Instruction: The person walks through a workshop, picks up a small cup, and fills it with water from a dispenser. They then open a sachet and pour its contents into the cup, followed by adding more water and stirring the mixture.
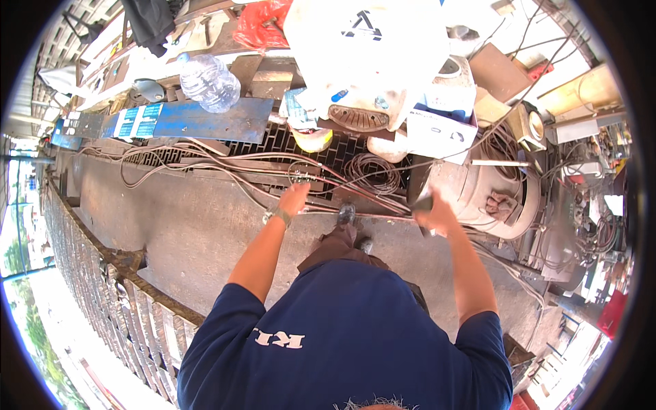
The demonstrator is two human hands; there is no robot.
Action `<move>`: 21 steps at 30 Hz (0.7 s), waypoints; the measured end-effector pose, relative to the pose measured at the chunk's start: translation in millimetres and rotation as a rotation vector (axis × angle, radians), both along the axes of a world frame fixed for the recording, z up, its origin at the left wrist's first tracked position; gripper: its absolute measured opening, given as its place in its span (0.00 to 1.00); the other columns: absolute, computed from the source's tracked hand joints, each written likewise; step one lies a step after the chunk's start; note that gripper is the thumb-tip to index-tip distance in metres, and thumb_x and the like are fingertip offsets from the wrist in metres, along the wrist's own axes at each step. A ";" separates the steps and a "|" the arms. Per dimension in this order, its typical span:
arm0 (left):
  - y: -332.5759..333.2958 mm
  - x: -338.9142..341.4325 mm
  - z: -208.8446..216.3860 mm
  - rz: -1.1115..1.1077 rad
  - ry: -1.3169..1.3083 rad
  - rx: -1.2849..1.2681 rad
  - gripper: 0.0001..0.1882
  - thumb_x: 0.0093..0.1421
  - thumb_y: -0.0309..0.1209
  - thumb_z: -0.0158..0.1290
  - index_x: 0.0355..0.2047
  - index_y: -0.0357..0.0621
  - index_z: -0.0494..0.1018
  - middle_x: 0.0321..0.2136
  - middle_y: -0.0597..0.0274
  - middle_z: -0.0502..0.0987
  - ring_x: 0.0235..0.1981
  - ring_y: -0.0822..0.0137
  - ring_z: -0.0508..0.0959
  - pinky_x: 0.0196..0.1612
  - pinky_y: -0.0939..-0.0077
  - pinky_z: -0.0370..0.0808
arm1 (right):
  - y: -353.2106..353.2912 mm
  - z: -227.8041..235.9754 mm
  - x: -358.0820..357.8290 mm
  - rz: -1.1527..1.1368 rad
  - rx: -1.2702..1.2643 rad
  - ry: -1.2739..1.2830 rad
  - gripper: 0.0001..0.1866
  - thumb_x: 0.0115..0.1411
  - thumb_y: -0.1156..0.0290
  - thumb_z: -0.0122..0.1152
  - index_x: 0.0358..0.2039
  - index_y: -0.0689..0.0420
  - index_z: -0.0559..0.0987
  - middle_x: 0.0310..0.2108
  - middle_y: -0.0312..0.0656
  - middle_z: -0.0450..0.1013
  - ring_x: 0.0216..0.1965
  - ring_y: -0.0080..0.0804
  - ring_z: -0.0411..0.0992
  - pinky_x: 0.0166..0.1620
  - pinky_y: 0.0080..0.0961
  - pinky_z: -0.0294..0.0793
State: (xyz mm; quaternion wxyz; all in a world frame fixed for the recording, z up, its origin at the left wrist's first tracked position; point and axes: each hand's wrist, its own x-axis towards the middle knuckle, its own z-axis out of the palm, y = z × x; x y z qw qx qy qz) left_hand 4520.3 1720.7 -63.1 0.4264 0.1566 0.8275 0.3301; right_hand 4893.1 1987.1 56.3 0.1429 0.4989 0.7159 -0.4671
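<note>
My left hand (294,199), with a watch (281,216) on its wrist, reaches out in front of me with its fingers drawn together. At the fingertips is a small speckled, thin thing (301,177) that I cannot make out. Further right, my right hand (439,214) is closed around a small dark thing (424,204); motion blur hides its kind. Long reddish-brown hoses (239,161) run from the left past both hands. A coiled cable (376,172) lies between and beyond the hands.
A large white container (369,68) stands ahead, with a white box (441,130) to its right. A clear plastic bottle (210,83) rests beside a blue board (212,121). At right stands a pale drum (471,191). A metal railing (130,301) borders the left; the concrete floor (184,212) lies below.
</note>
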 end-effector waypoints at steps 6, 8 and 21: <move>-121.2 -29.3 -0.3 -0.215 0.276 -0.385 0.36 0.66 0.60 0.48 0.51 0.36 0.77 0.49 0.36 0.80 0.54 0.39 0.79 0.58 0.49 0.73 | -89.1 -108.1 115.5 -0.246 -0.036 -0.267 0.64 0.41 0.51 0.82 0.76 0.54 0.57 0.62 0.62 0.72 0.62 0.56 0.74 0.63 0.44 0.74; -114.7 -19.1 1.0 -0.376 0.228 -0.436 0.37 0.68 0.60 0.45 0.55 0.37 0.77 0.53 0.36 0.79 0.57 0.37 0.77 0.61 0.48 0.72 | -101.4 -82.3 119.2 -0.301 -0.029 -0.257 0.64 0.41 0.51 0.82 0.75 0.54 0.57 0.62 0.61 0.73 0.62 0.54 0.74 0.63 0.43 0.74; 99.0 86.1 6.6 -1.381 0.610 -0.184 0.34 0.67 0.58 0.52 0.58 0.39 0.76 0.41 0.42 0.84 0.45 0.39 0.82 0.53 0.51 0.79 | -147.9 81.5 208.4 -0.243 0.266 -0.335 0.61 0.51 0.51 0.77 0.78 0.50 0.51 0.64 0.59 0.68 0.60 0.55 0.73 0.60 0.44 0.76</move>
